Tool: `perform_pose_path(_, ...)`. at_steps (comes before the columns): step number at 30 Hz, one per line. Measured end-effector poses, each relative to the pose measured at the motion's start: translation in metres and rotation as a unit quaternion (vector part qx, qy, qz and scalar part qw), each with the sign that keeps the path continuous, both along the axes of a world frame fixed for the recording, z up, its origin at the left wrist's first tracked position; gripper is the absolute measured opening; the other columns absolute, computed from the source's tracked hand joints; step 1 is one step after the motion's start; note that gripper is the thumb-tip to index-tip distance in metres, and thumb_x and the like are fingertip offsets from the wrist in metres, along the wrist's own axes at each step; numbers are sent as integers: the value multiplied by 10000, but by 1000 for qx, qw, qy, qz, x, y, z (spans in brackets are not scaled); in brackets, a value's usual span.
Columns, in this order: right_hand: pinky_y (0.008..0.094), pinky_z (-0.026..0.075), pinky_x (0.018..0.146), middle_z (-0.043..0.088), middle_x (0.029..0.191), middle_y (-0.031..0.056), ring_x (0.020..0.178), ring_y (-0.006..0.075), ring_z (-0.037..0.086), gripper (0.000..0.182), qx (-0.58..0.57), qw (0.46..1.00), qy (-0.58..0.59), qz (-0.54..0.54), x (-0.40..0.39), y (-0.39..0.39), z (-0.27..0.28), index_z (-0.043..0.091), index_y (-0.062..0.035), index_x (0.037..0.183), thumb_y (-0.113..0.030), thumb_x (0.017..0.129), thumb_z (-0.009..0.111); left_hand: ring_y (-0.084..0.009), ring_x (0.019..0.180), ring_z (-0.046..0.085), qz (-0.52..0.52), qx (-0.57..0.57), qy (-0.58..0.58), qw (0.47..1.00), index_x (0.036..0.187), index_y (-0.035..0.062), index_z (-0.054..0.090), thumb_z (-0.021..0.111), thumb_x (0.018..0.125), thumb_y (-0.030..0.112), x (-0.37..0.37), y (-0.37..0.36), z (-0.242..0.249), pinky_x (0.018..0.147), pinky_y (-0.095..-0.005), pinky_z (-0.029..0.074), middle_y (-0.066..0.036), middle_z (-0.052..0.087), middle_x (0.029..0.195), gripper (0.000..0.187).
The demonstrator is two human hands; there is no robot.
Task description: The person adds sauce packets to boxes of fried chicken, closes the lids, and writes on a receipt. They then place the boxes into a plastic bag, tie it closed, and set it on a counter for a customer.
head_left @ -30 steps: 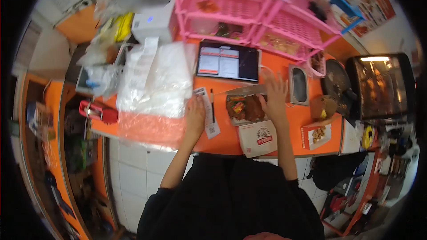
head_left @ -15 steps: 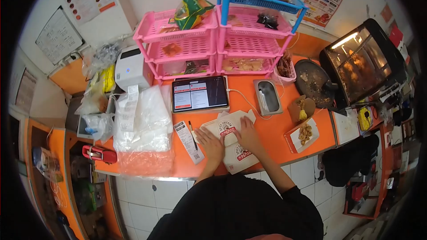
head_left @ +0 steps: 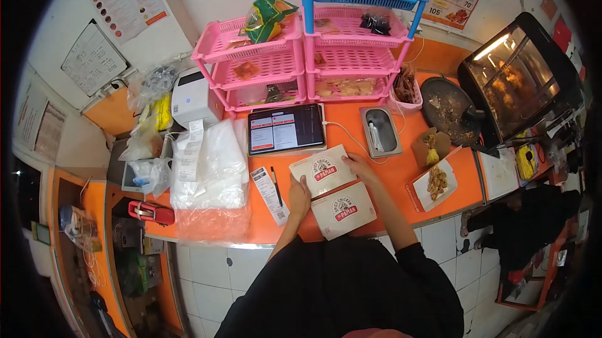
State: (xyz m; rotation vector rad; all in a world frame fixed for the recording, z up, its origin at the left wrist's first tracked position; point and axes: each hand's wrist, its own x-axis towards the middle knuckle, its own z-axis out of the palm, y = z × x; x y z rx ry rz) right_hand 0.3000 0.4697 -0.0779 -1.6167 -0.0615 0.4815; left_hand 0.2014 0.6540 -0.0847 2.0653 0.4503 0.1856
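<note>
Two printed panels of a cardboard box (head_left: 343,211) lie on the orange counter in front of me, each with a round logo and a red label. My left hand (head_left: 300,195) grips the left edge of the upper panel, thumb up. At that panel's right edge is my right hand (head_left: 360,167), its fingers curled on the cardboard. A long receipt (head_left: 266,189) with a black pen (head_left: 276,185) on it lies just left of my left hand. Beyond the box stands a lit tablet (head_left: 285,129) with a white cable.
White plastic bags (head_left: 216,169) and a red stapler-like object (head_left: 151,212) lie at left. Fried food fills an open box (head_left: 437,182) at right, near a metal tray (head_left: 380,131), a black pan (head_left: 448,112) and a lit display warmer (head_left: 514,81). Pink racks (head_left: 257,71) stand behind.
Both hands have moved from flat on top of the box to its side edges. The flaps at its upper end now lie folded in, and the upper panel looks flat and rectangular.
</note>
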Motion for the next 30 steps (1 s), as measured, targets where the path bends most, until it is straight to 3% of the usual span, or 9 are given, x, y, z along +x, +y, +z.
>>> perform_pose_path(9,220,427,558,549,725,-3,602,71,502,231,-6,997,38,73,8,-24,12,568,-22,897,-239,838,518,-378,738,562,-38,138,-72,987,880,-95,546,375,881,308,16,38,-12,654,-385,453,-279,561,830,437)
perform_pose_path(11,224,436,560,535,662,-8,555,70,489,233,51,993,110,2,5,-16,27,573,-22,847,-250,830,526,-300,721,579,-52,-20,102,993,767,-58,580,434,840,398,16,42,23,633,-344,449,-224,583,790,485)
perform_pose_path(16,245,448,594,533,653,13,572,96,502,272,-35,987,155,27,19,-17,34,568,-22,841,-290,805,544,-237,747,579,-1,-81,-14,997,829,-77,570,483,793,474,25,43,8,656,-308,442,-171,600,765,559)
perform_pose_path(21,255,460,583,553,692,26,565,116,506,301,-48,984,170,-1,28,-19,24,568,-41,873,-330,798,533,-181,779,568,-103,-319,147,931,1002,-60,526,464,849,375,37,60,11,768,-297,441,-130,586,901,465)
perform_pose_path(25,353,410,842,547,1069,61,1005,166,495,517,63,974,153,154,37,-28,3,505,-67,1133,-459,798,490,-188,867,545,-169,-323,189,912,1045,-26,523,456,861,376,43,81,2,839,-331,423,-114,562,984,447)
perform_pose_path(26,353,410,842,547,1069,61,1005,166,495,517,55,982,143,114,54,-48,-74,505,-67,1133,-459,798,490,-198,894,530,-236,-428,105,866,1080,0,506,473,854,371,37,80,9,852,-353,418,-98,545,1019,435)
perform_pose_path(27,164,273,384,483,600,-60,446,19,363,339,22,961,119,248,101,-11,-134,556,-119,1104,-237,788,519,-184,828,539,-199,-424,96,878,1045,-41,522,438,869,366,38,78,6,775,-347,456,-102,562,945,451)
perform_pose_path(29,199,279,367,444,488,-38,389,56,359,162,22,975,33,221,38,-26,0,625,-174,894,-177,796,495,-195,837,549,-221,-494,102,834,1024,-30,531,459,870,308,47,87,-8,788,-349,454,-105,568,972,379)
perform_pose_path(30,226,294,358,488,485,1,376,94,397,170,93,971,-123,185,50,-25,-45,612,-130,791,-251,806,493,-188,834,552,-249,-484,98,834,1018,-42,524,459,870,277,51,89,-8,778,-343,458,-114,569,974,357)
